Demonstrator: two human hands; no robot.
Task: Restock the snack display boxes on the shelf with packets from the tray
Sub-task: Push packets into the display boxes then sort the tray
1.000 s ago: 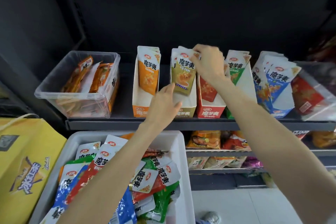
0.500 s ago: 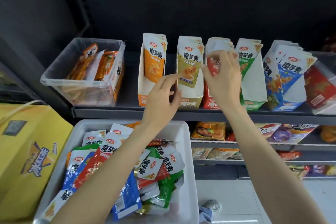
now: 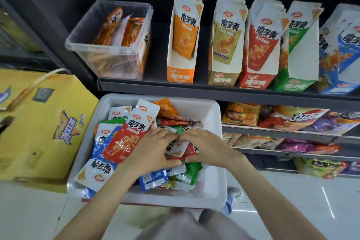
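Packets (image 3: pixel 124 138) heaped in white tray (image 3: pixel 212 161) below shelf (image 3: pixel 194 89); red, blue, green, orange wrappers mixed. Left hand (image 3: pixel 153 152) and right hand (image 3: pixel 206 148) both down in tray, fingertips meeting over 1 white-and-red packet (image 3: pixel 178 147). Grip: fingers of each hand curled onto that packet, thumbs under its near edge. On shelf: 5 display boxes (image 3: pixel 224 45) upright in a row, clear tub (image 3: pixel 109 41) to their left. Yellow carton (image 3: pixel 39 122) beside tray.

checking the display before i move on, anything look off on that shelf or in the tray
The blue display box at the right end leans sideways, its packets fanned out, while the orange display box stands straight. Packets in the white tray lie jumbled; one blue packet is face down.
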